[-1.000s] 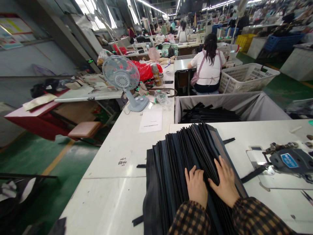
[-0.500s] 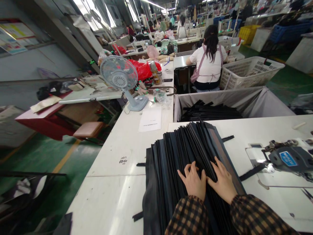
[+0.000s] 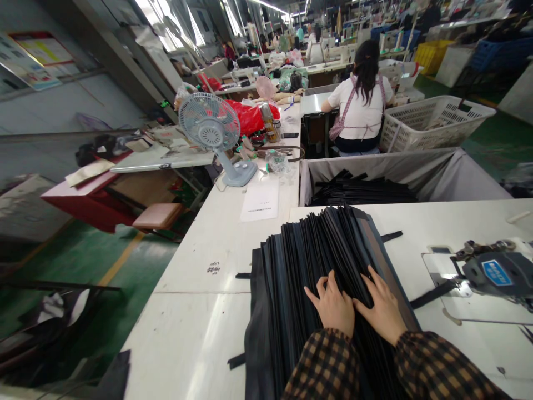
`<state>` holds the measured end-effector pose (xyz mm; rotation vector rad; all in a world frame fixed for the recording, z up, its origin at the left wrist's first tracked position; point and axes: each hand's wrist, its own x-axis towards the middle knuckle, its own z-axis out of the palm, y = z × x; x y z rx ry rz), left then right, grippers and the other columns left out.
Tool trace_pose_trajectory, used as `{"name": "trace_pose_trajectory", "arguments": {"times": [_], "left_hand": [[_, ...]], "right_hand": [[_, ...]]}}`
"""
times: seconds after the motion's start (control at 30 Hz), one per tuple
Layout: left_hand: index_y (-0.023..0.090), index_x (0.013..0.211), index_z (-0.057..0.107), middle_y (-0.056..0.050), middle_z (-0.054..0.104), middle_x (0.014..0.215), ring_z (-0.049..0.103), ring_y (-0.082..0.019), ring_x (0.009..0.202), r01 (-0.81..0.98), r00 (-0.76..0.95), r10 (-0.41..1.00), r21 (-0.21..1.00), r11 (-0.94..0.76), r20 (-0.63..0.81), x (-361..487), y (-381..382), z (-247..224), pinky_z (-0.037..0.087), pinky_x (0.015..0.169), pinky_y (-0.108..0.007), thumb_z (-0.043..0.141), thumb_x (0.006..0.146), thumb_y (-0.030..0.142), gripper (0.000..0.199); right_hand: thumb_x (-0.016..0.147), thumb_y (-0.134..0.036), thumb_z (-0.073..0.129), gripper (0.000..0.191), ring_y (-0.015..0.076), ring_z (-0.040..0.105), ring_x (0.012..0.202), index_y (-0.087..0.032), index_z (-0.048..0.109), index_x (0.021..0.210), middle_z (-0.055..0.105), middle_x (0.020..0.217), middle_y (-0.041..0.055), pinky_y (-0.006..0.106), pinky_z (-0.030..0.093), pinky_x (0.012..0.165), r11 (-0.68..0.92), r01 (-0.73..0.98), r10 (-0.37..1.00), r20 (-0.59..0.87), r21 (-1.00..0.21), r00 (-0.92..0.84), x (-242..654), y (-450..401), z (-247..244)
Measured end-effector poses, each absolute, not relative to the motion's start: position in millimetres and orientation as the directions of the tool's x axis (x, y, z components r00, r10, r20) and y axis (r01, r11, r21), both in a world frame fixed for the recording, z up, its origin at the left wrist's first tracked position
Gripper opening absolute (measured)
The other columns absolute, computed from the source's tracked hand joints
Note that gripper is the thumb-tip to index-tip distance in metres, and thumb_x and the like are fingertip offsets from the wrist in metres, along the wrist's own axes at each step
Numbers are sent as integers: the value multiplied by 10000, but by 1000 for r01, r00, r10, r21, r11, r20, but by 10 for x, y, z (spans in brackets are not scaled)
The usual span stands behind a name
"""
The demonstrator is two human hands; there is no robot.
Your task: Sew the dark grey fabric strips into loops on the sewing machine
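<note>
A wide row of dark fabric pieces [image 3: 287,278], black and navy, lies fanned across the white table in front of me. My left hand [image 3: 333,305] rests on the middle of the row, its fingers spread over the edges. Just to its right, my right hand [image 3: 382,308] lies on the pieces with fingers stretched out, the thumb close to the left hand. Neither hand is visibly closed around a piece. Black strips, such as one at the left [image 3: 237,361], stick out from under the row.
A sewing machine [image 3: 495,275] stands at the right with a black strip under it. Beyond the table is a cloth-lined bin [image 3: 453,172] holding black strips. A fan [image 3: 210,133] and a paper sheet [image 3: 260,200] occupy the table's far left. A co-worker [image 3: 360,105] sits ahead.
The whole view has shifted slightly, with the scene sitting a little further right. Both hands stay in nearly the same place on the fabric pieces, fingers still spread.
</note>
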<state>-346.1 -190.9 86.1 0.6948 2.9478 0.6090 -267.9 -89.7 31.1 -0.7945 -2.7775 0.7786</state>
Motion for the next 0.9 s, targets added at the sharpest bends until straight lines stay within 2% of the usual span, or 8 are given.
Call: {"name": "trace_pose_trajectory", "arguments": {"times": [0.07, 0.13, 0.2, 0.3, 0.6, 0.77, 0.9], "left_hand": [[140, 1242, 357, -87, 554, 1076, 396, -242, 1123, 441, -889, 456, 368, 818, 52, -3451, -1942, 874, 88, 1010, -600, 417, 677, 53, 575], [150, 1183, 438, -83, 484, 1197, 332, -242, 1184, 484, -868, 491, 350, 802, 76, -3434, -1985, 889, 90, 1036, -558, 400, 719, 65, 473], [183, 995, 571, -46, 420, 1276, 273, -246, 1227, 517, -848, 525, 349, 782, 79, -3412, -2024, 888, 79, 1048, -538, 384, 787, 132, 285], [217, 786, 626, 6, 420, 1281, 264, -254, 1231, 484, -860, 508, 387, 785, 46, -3379, -2052, 856, 82, 1041, -558, 372, 841, 263, 264], [245, 725, 651, 31, 502, 1195, 316, -272, 1190, 381, -905, 426, 442, 812, -2, -3393, -1978, 937, 111, 1024, -584, 421, 813, 293, 251], [242, 729, 643, 46, 505, 1191, 319, -260, 1188, 404, -892, 452, 447, 798, 1, -3407, -2006, 897, 122, 1026, -575, 413, 777, 141, 255], [242, 729, 637, 41, 520, 1169, 325, -264, 1179, 407, -893, 449, 469, 784, 25, -3408, -2022, 865, 124, 1023, -580, 430, 815, 281, 228]], "right_hand": [[756, -476, 435, 551, 279, 274, 1223, -237, 341, 1243, 211, 1385, 81, 488, 369, 868, 723, 448, 529, 3, -526, -849, -2677, -893, 304], [753, -484, 439, 559, 281, 276, 1222, -241, 338, 1246, 214, 1384, 82, 491, 367, 870, 725, 445, 525, 4, -526, -851, -2672, -887, 299], [749, -506, 439, 571, 279, 277, 1222, -235, 343, 1243, 217, 1382, 86, 487, 364, 877, 731, 440, 518, 4, -522, -856, -2666, -880, 297], [757, -546, 410, 585, 271, 267, 1230, -224, 349, 1241, 207, 1387, 89, 481, 353, 896, 739, 438, 499, -21, -512, -866, -2655, -869, 295], [787, -570, 338, 609, 264, 200, 1263, -213, 314, 1279, 131, 1414, 84, 471, 332, 925, 757, 434, 458, -76, -490, -886, -2626, -866, 266], [782, -531, 373, 585, 261, 217, 1257, -232, 310, 1281, 130, 1414, 69, 460, 347, 917, 758, 436, 463, -69, -486, -883, -2634, -856, 279], [754, -517, 419, 578, 260, 240, 1247, -229, 352, 1250, 151, 1409, 54, 445, 369, 905, 755, 447, 484, -54, -479, -874, -2646, -856, 302]]}}
